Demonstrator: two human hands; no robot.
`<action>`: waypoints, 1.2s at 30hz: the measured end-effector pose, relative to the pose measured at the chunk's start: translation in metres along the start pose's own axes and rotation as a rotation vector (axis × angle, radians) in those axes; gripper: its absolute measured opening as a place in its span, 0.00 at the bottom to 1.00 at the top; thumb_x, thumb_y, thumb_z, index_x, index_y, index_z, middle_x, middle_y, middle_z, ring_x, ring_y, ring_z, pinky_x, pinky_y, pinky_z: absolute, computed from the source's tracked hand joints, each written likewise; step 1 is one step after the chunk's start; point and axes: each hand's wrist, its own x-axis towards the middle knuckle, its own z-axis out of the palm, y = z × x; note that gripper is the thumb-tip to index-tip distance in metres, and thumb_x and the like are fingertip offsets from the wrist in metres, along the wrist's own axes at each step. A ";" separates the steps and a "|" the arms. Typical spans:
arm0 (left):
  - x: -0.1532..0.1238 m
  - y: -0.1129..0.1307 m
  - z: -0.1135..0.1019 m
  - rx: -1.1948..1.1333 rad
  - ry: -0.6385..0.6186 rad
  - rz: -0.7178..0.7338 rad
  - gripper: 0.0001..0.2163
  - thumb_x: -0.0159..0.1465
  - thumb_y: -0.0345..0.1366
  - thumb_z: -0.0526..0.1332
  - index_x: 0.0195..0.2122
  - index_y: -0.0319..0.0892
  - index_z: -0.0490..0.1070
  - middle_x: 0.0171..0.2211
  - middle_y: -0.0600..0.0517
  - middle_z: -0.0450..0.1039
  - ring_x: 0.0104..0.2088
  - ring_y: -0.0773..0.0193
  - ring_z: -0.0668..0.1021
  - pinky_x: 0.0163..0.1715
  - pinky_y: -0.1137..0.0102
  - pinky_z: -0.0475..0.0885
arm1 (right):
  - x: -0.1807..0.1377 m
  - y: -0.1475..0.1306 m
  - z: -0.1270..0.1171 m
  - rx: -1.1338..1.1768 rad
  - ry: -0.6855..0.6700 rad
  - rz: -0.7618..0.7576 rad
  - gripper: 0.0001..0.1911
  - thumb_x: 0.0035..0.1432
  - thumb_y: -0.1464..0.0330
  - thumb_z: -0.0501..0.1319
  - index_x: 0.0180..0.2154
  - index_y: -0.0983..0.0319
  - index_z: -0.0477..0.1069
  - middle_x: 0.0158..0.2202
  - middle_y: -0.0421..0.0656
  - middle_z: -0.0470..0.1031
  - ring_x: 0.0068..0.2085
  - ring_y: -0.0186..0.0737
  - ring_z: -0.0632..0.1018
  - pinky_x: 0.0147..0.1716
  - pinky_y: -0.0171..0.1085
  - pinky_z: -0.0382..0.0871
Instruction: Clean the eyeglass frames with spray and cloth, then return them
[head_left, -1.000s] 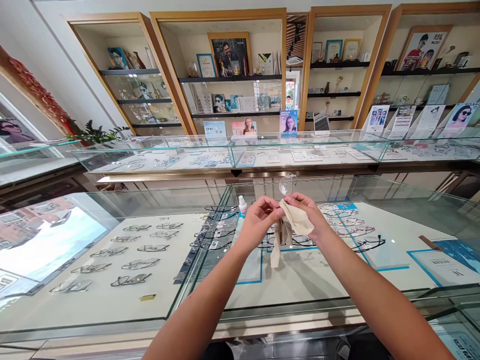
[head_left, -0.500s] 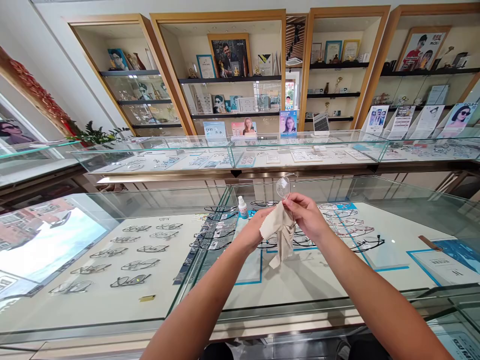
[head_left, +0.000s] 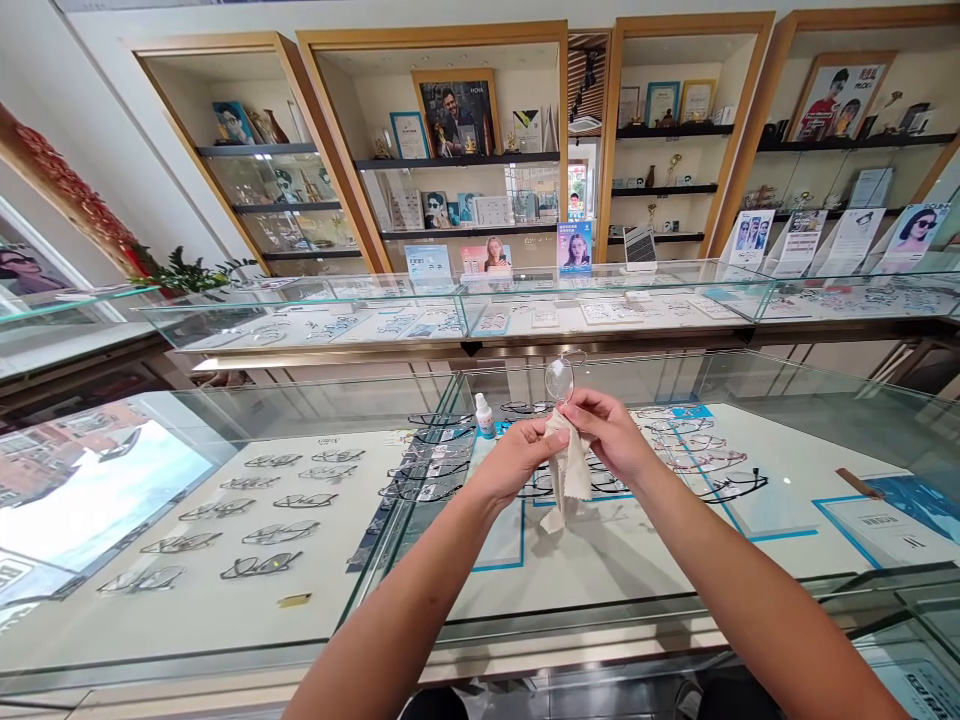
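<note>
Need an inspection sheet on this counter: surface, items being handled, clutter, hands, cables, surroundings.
Surface: glass showcase with a pale display bed.
Items handled: thin-rimmed glasses, one round lens raised above the fingers, the rest partly hidden; cream cloth hanging below.
Clutter: white bottle beyond the left hand; rows of eyeglasses at left, more frames around and behind the hands.
Hands: left pinches the cloth; right hand grips the glasses.
Cables: nothing seen.
Surroundings: second showcase behind, wood-framed shelves along the wall, plant at far left.
</note>
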 end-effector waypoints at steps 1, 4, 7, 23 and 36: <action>0.000 0.000 0.001 -0.006 0.007 0.011 0.24 0.55 0.57 0.79 0.33 0.39 0.82 0.32 0.49 0.78 0.34 0.63 0.73 0.38 0.69 0.67 | 0.000 0.001 0.000 0.019 0.008 0.008 0.20 0.47 0.51 0.83 0.28 0.57 0.82 0.33 0.41 0.80 0.35 0.38 0.75 0.34 0.37 0.69; -0.001 0.001 0.004 -0.046 0.015 0.044 0.21 0.53 0.51 0.82 0.36 0.40 0.82 0.34 0.50 0.78 0.35 0.63 0.75 0.40 0.68 0.68 | 0.002 0.003 -0.001 0.100 0.029 0.053 0.20 0.44 0.52 0.84 0.29 0.57 0.82 0.34 0.41 0.83 0.34 0.38 0.77 0.35 0.37 0.71; -0.001 0.001 0.008 -0.103 0.017 0.062 0.22 0.52 0.48 0.83 0.40 0.40 0.81 0.35 0.50 0.79 0.36 0.62 0.76 0.41 0.68 0.68 | 0.004 0.006 -0.002 0.148 0.061 0.068 0.20 0.44 0.53 0.84 0.30 0.56 0.82 0.37 0.42 0.86 0.35 0.40 0.80 0.37 0.38 0.74; 0.000 -0.005 0.008 -0.012 0.118 0.056 0.26 0.63 0.65 0.70 0.35 0.43 0.79 0.28 0.53 0.73 0.30 0.63 0.71 0.32 0.69 0.66 | 0.003 0.001 -0.003 0.050 0.056 0.003 0.20 0.46 0.51 0.83 0.29 0.56 0.81 0.35 0.41 0.83 0.36 0.40 0.79 0.38 0.39 0.73; 0.001 -0.003 0.013 -0.247 0.177 0.027 0.27 0.48 0.48 0.85 0.40 0.42 0.74 0.28 0.57 0.72 0.27 0.70 0.72 0.31 0.73 0.67 | 0.000 0.005 0.005 0.147 0.066 0.056 0.20 0.43 0.53 0.85 0.28 0.55 0.81 0.35 0.41 0.84 0.42 0.42 0.81 0.43 0.38 0.75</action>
